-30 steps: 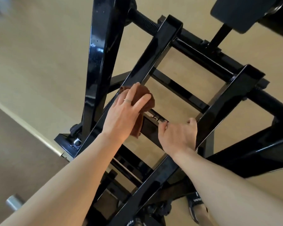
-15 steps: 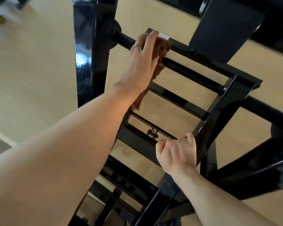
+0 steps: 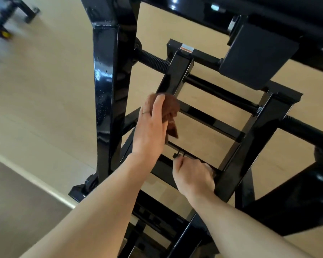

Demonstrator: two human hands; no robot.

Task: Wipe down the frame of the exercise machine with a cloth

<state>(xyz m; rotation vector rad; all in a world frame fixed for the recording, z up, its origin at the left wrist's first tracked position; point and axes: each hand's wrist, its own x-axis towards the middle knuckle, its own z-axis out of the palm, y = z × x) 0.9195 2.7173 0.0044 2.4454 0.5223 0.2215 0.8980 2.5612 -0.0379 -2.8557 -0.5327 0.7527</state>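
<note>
two hands (image 3: pixel 150 127) (image 3: pixel 193 176), one brown cloth (image 3: pixel 171 108), one black machine frame (image 3: pixel 177 75).

Frame (image 3: pixel 112 75) gloss black; cloth (image 3: pixel 171 108) reddish-brown; floor (image 3: pixel 45 81) pale tan wood; warning label (image 3: pixel 186 48) orange-white.

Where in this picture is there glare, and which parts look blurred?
Head view: bright glare streaks on the glossy black upright post and top beam; the floor and equipment at top left are smeared by motion blur; the cloth is slightly soft.
</note>
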